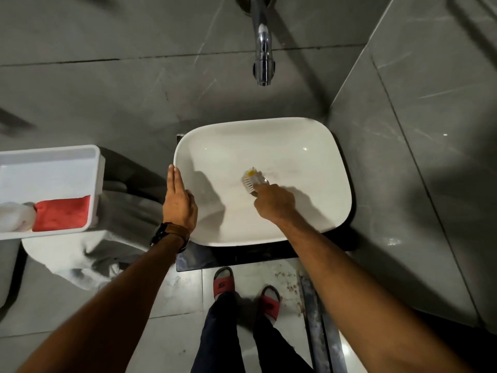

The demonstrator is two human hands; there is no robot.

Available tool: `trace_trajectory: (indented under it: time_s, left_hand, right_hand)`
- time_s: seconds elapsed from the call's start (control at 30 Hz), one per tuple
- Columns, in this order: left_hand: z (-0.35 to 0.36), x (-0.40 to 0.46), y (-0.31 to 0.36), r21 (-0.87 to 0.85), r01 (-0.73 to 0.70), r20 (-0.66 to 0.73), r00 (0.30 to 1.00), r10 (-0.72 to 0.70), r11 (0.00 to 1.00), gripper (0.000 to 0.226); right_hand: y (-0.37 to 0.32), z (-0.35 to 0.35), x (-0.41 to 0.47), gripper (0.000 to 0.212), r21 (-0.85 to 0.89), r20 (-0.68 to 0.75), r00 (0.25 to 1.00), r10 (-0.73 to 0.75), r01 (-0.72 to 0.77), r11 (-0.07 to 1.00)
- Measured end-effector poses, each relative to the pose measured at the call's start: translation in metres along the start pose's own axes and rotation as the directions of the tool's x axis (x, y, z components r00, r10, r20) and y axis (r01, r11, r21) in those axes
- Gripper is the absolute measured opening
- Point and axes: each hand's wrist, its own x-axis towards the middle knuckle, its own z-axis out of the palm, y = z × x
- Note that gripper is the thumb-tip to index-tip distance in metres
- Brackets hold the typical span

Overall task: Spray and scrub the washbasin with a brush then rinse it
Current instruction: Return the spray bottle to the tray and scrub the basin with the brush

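Observation:
The white washbasin (295, 146) sits below me on a dark counter. My right hand (271, 201) is inside the bowl, shut on a small scrub brush (251, 181) with white bristles and a yellow spot. The brush presses on the basin floor near the drain, which is mostly hidden. My left hand (178, 201) rests flat on the basin's left rim, fingers straight and together, holding nothing. A watch is on that wrist.
A chrome tap (263, 55) juts from the grey tiled wall above the basin. At the left, a white tray (67, 157) holds a red cloth (63, 214) and a white bottle (16, 215). A toilet stands under it. My sandalled feet (223, 284) are on the floor.

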Motion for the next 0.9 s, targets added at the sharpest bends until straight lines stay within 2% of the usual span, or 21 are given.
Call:
trace_trajectory:
  time_s: [0.07,0.17,0.23,0.3,0.37,0.47,0.53,0.63,0.7,0.77,0.9]
  left_hand:
    - [0.000,0.000,-0.001,-0.001,0.000,-0.004,1.000,0.000,1.000,0.063]
    - [0.001,0.000,-0.001,-0.008,0.001,-0.005,1.000,-0.001,1.000,0.063]
    - [0.001,0.000,-0.001,-0.010,0.003,-0.008,1.000,-0.003,1.000,0.063]
    - [0.000,0.000,0.000,-0.015,0.009,-0.010,1.000,-0.009,1.000,0.063]
    - [-0.001,0.000,0.001,-0.015,0.006,-0.007,1.000,-0.006,1.000,0.063]
    - [-0.002,-0.001,0.002,-0.007,0.007,-0.004,1.000,-0.007,1.000,0.064]
    - [-0.002,-0.001,0.003,0.002,0.010,-0.001,1.000,-0.010,1.000,0.064]
    - [-0.002,0.000,0.001,0.004,-0.013,-0.002,1.000,0.013,1.000,0.063]
    - [-0.001,0.000,0.000,0.003,-0.015,-0.006,1.000,0.015,1.000,0.063]
    - [-0.001,0.000,0.000,-0.008,-0.004,-0.002,1.000,0.004,1.000,0.062]
    - [-0.001,0.000,0.000,-0.011,0.005,-0.007,1.000,-0.005,1.000,0.062]
  right_hand:
    - [0.028,-0.008,0.002,0.047,-0.033,-0.076,0.994,0.081,-0.084,0.996]
    - [0.069,-0.023,0.006,0.049,-0.035,-0.222,0.936,0.273,-0.288,0.957]
    - [0.073,-0.028,0.013,0.049,0.026,-0.214,0.910,0.354,-0.357,0.934]
    - [0.055,-0.026,0.020,0.042,0.124,-0.152,0.920,0.361,-0.344,0.931]
    - [0.023,-0.018,0.023,0.039,0.177,-0.081,0.957,0.279,-0.262,0.949]
    - [-0.039,0.000,0.017,0.041,0.154,0.044,0.998,0.052,-0.059,0.986]
    - [-0.077,0.009,0.005,0.040,0.149,0.135,0.987,-0.090,0.070,0.986]
    - [-0.097,0.014,-0.018,0.039,0.074,0.181,0.968,-0.173,0.162,0.984]
    - [-0.079,0.011,-0.030,0.042,-0.054,0.232,0.957,-0.173,0.191,0.980]
    - [-0.042,0.002,-0.034,0.043,-0.198,0.281,0.954,-0.104,0.164,0.966]
    - [0.027,-0.024,-0.026,0.039,-0.403,0.118,0.985,0.128,-0.071,0.913]
